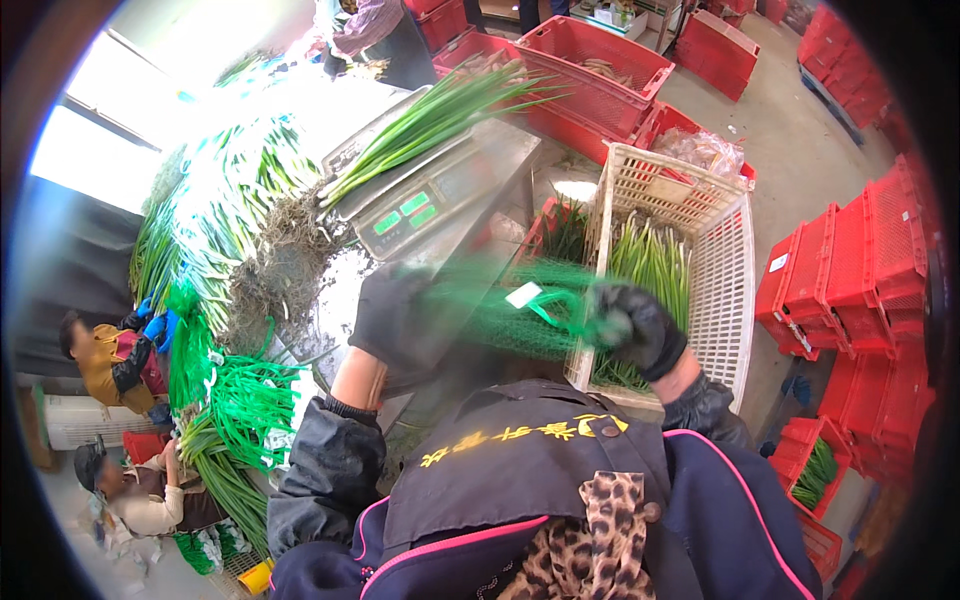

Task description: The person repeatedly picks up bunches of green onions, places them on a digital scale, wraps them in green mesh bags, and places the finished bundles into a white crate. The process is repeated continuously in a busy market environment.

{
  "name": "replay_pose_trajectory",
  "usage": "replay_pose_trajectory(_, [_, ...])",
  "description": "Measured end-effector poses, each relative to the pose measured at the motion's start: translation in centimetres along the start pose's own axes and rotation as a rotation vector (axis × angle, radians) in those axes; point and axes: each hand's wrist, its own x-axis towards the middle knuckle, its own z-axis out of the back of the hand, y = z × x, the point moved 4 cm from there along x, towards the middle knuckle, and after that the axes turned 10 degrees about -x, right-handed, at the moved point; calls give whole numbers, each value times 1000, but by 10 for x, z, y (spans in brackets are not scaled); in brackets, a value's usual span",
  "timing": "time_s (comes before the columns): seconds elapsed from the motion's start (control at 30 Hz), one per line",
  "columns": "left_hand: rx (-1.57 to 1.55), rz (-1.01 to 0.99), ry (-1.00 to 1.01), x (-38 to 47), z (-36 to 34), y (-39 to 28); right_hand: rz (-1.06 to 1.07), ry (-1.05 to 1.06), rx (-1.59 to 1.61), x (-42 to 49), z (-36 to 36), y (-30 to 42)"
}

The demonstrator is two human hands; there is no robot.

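Observation:
A green mesh bag (502,311) is stretched between my two black-gloved hands and blurred by movement. My right hand (637,326) grips the end with a green loop and a white tag (523,295). At the other end, my left hand (394,319) holds the netting, its fingers too blurred to make out. Just beyond it, a bunch of green onions (420,142) lies across a digital scale (401,214) with lit green displays. Below my right hand stands a white plastic crate (720,277) with green onions (649,266) in it.
Green onions with roots (255,180) are heaped along the metal table (499,169). Green mesh bags with tags (251,405) lie at its near left. Two people (124,360) work at left, another person (371,30) at the far side. Red crates (855,262) are stacked at right.

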Motion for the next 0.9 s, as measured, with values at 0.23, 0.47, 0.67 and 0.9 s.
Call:
replay_pose_trajectory(0.23, [-703,398,198,-12,-9,-1,229,-359,-953,10,31,-8])
replay_pose_trajectory(0.47, [664,-307,334,17,-14,-30,42,108,266,2,8,7])
replay_pose_trajectory(0.67, [-465,207,198,23,14,0,-105,-154,-969,10,3,7])
replay_pose_trajectory(0.9, [-588,605,301,32,5,-15,83,-362,89,40,48,-9])
